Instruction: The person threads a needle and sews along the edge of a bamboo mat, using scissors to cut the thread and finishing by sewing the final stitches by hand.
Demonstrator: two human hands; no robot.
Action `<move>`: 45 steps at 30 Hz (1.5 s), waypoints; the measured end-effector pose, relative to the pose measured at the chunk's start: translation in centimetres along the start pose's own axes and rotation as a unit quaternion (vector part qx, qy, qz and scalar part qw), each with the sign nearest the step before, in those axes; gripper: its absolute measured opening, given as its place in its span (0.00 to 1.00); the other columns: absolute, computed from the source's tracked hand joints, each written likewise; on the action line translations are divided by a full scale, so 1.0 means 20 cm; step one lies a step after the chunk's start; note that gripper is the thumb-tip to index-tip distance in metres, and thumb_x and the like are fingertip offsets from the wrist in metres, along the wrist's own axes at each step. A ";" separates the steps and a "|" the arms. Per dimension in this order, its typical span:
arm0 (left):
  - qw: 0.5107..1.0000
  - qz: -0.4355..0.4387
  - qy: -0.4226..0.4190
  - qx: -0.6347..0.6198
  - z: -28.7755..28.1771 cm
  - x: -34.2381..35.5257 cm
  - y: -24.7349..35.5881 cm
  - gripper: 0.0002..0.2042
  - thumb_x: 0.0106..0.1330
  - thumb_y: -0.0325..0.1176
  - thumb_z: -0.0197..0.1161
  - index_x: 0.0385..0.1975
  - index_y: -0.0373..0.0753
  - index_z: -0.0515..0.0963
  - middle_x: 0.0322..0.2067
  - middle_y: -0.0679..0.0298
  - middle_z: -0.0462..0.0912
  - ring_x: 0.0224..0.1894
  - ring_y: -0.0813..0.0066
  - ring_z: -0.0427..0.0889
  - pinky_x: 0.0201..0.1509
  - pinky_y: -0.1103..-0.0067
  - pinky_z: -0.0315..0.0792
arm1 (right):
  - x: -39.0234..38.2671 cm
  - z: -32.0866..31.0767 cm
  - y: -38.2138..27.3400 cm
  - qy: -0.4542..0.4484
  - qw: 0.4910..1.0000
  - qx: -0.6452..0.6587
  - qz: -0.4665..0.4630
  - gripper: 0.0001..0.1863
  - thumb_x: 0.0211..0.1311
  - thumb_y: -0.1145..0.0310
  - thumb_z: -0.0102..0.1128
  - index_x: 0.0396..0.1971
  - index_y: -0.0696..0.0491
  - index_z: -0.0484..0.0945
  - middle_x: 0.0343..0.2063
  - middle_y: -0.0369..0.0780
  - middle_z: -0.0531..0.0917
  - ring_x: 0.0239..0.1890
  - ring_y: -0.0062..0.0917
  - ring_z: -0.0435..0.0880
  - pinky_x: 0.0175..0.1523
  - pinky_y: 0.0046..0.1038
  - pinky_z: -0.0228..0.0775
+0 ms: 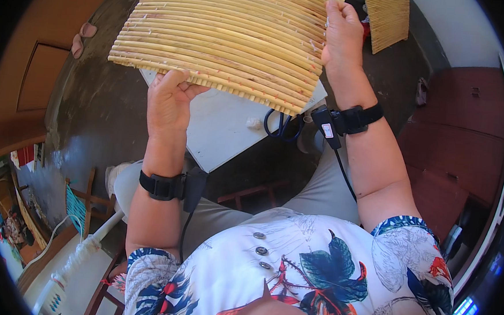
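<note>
Holding a slatted yellow mat (219,40) above a white surface (215,141) and a looped dark cable (268,125). Gripping the mat's near edge with the left hand's (170,103) fingers, its right edge with the right hand's (344,36). Wearing 2 black straps (365,119), 1 per forearm.

The picture's top edge is cutting off a broad yellow mat of parallel stalks (218,43), which is hiding part of a white flat tabletop (215,138); a pale lump (254,123) there is appearing too small to identify.

Left fingers (175,79), right fingers (334,12) hold slatted mat (224,43); pale lump (254,123) on table (216,135), perhaps plastic.
</note>
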State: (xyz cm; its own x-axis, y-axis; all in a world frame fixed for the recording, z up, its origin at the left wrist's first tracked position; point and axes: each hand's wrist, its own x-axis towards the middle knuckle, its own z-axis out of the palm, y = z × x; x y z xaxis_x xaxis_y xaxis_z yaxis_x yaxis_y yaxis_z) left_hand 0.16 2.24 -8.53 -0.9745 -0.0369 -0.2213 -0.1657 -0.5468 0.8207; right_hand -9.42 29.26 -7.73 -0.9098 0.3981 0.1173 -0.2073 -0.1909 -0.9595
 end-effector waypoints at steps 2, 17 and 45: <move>1.000 0.017 0.000 -0.009 0.01 -0.01 0.03 0.14 0.58 0.23 0.49 0.44 0.27 0.69 0.38 0.53 0.79 0.37 0.63 0.81 0.40 0.67 0.80 | -0.01 0.05 -0.04 0.033 0.999 0.014 0.018 0.08 0.58 0.68 0.58 0.28 0.58 0.74 0.25 0.37 0.77 0.29 0.18 0.73 0.35 0.22 0.68; 0.998 0.051 -0.033 0.017 0.08 -0.12 0.06 0.18 0.59 0.29 0.55 0.49 0.30 0.68 0.43 0.55 0.78 0.43 0.67 0.80 0.46 0.71 0.75 | 0.00 -0.05 -0.04 0.020 0.998 0.036 0.038 0.08 0.65 0.65 0.51 0.33 0.54 0.71 0.27 0.33 0.74 0.30 0.15 0.72 0.33 0.20 0.67; 0.951 0.188 0.087 -0.230 -0.01 -0.02 0.15 0.23 0.50 0.13 0.60 0.49 0.36 0.71 0.46 0.62 0.77 0.50 0.70 0.75 0.54 0.78 0.69 | 0.01 -0.07 -0.04 -0.022 0.997 0.006 0.070 0.06 0.67 0.64 0.49 0.32 0.50 0.70 0.34 0.32 0.72 0.36 0.15 0.71 0.38 0.18 0.63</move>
State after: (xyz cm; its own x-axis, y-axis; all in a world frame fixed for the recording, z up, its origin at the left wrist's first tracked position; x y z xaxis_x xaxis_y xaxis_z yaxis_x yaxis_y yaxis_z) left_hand 0.11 0.39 -6.09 -0.9049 -0.4192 -0.0743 0.3133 -0.7738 0.5505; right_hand -8.90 30.73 -7.35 -0.9454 0.3260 -0.0066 -0.0805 -0.2532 -0.9641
